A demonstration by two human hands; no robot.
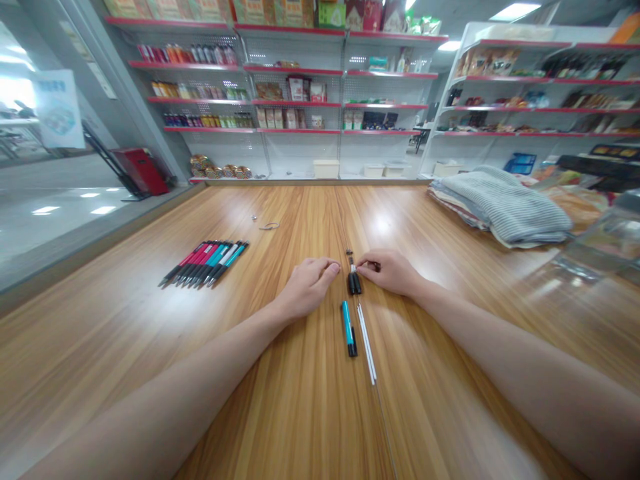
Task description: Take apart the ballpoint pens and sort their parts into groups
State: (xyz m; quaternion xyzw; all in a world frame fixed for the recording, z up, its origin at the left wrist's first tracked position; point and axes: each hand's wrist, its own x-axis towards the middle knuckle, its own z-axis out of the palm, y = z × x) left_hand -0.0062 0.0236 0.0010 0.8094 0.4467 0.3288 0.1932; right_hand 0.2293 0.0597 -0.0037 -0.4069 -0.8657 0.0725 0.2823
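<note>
My left hand [313, 285] rests on the table with its fingers and thumb drawn together, nothing visible in them. Across from it, my right hand [389, 271] has bent fingers, thumb and forefinger closed beside small white pen parts [353, 268]. Whether a part sits between those fingertips is hidden. Just below lie two black pen grips [355, 284], side by side. Tiny dark parts [349, 253] lie slightly farther away. Nearer me are a teal pen barrel [349, 327] with a black clip end and thin white refills [367, 343], lying parallel.
A row of several pens [205, 263], pink, teal and white with black grips, lies at left. Farther back are a thin ring-like strip [269, 227] and a small bit [253, 217]. Folded cloths [500, 203] and a clear container [595, 230] are at right. Stocked shelves [295, 103] stand behind.
</note>
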